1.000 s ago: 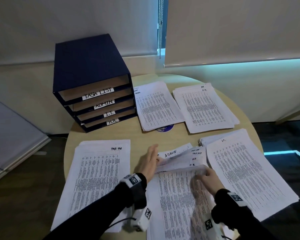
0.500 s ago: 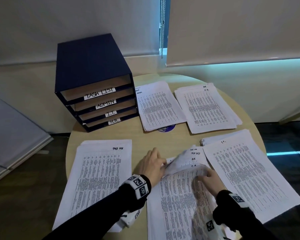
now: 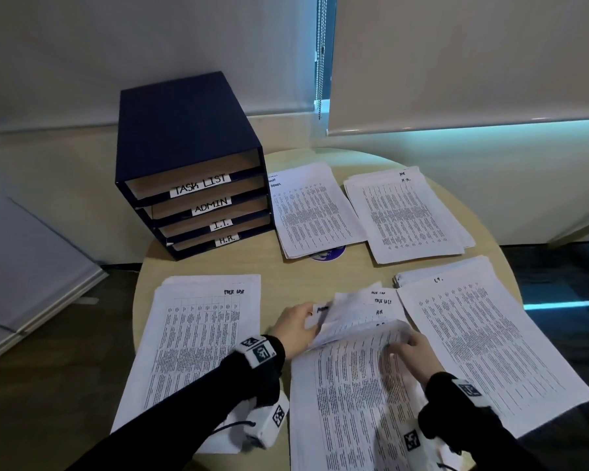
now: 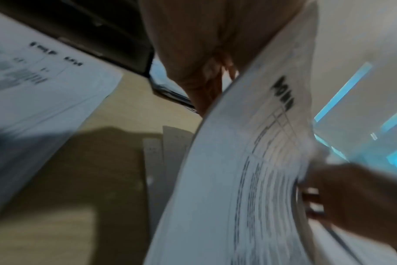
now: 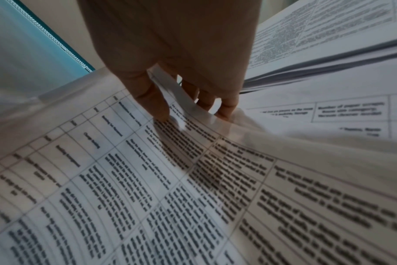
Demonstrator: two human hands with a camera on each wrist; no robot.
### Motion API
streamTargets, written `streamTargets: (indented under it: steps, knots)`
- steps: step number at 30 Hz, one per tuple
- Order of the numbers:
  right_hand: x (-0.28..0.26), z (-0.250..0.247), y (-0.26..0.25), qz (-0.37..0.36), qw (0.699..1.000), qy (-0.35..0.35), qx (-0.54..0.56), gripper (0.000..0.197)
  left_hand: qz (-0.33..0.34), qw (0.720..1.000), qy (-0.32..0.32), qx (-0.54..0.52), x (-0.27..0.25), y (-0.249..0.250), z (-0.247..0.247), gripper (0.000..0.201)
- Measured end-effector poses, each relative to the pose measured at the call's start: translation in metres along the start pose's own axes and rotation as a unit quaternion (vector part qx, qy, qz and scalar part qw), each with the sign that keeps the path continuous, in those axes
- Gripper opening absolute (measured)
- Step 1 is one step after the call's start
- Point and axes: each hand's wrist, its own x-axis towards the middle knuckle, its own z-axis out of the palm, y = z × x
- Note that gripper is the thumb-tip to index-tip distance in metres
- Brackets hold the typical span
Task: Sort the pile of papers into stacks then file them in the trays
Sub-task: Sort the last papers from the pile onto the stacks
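L hand: pinches the far-left corner of lifted sheets, thumb on top; top lifted sheet reads ADMIN in the L wrist view
R hand: fingers curled under a curled-up sheet edge, thumb pressing on the printed page below; R wrist view shows fingertips split either side of one sheet
Unsorted pile: near edge of the round table, centre-right, between both wrists; top sheets fanned up at far end, headings TASK LIST and H.R. showing
TASK LIST stack: near-left, flat, just beside L forearm
I.T. stack: near-right, touching or overlapping the pile's R edge, hard to say which
ADMIN stack: far side, centre, just beside the tray unit, covering part of a blue disc
H.R. stack: far-right, beside ADMIN stack
Tray unit: dark blue, far-left edge, 4 slots labelled top to bottom TASK LIST, ADMIN, I.T., H.R.; slots look unfilled
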Motion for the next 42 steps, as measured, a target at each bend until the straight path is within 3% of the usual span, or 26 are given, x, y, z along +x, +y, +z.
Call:
streamTargets:
  steps: [2, 4, 5, 7, 9, 11, 14, 16, 19, 24, 30, 37, 42]
  knots:
    - [-0.001, -0.001, -0.002, 0.009, 1.0, 0.01, 0.014, 0.024, 0.006, 0.999, 0.021, -0.03, 0.004, 0.003, -0.007, 0.027]
    - [0.006, -0.003, 0.002, 0.024, 0.999, 0.022, 0.018, 0.012, 0.032, 0.996, 0.037, -0.073, 0.004, 0.011, -0.013, 0.02]
    - [0.009, -0.004, 0.005, 0.028, 0.999, 0.026, 0.022, 0.004, 0.049, 0.994, 0.038, -0.093, 0.003, 0.015, -0.017, 0.014]
    - [0.013, -0.004, 0.01, 0.031, 0.999, 0.033, 0.03, 0.007, 0.071, 0.99, 0.025, -0.12, 0.001, 0.02, -0.023, 0.006]
    - [0.015, -0.004, 0.012, 0.034, 0.998, 0.035, 0.039, 0.015, 0.078, 0.989, 0.025, -0.126, 0.002, 0.019, -0.03, 0.012]
    - [0.013, -0.002, 0.012, 0.032, 0.998, 0.032, 0.053, 0.005, 0.066, 0.988, 0.033, -0.139, 0.005, 0.014, -0.037, 0.019]
    - [0.013, -0.002, 0.013, 0.031, 0.996, 0.039, 0.069, 0.006, 0.056, 0.986, 0.049, -0.15, 0.006, 0.012, -0.049, 0.02]
    - [0.013, -0.003, 0.014, 0.029, 0.997, 0.04, 0.065, 0.007, 0.053, 0.99, 0.069, -0.109, 0.006, 0.012, -0.052, 0.022]
    - [0.011, -0.003, 0.014, 0.008, 0.998, 0.034, 0.055, 0.013, 0.057, 0.994, 0.08, 0.058, 0.003, 0.014, -0.049, 0.023]
    - [0.011, -0.004, 0.015, -0.031, 0.998, 0.029, 0.053, 0.011, 0.128, 0.947, 0.163, 0.246, 0.002, 0.017, -0.053, 0.012]
    - [0.012, -0.011, 0.019, 0.022, 0.99, 0.041, 0.13, 0.016, 0.166, 0.921, 0.26, 0.239, -0.001, 0.036, -0.094, 0.016]
    - [0.002, -0.012, 0.008, 0.032, 0.987, 0.046, 0.153, 0.025, 0.141, 0.924, 0.32, 0.157, 0.0, 0.037, -0.132, 0.006]
    - [-0.004, -0.019, -0.003, 0.032, 0.98, 0.045, 0.191, 0.023, 0.176, 0.881, 0.396, 0.188, -0.014, 0.056, -0.178, 0.006]
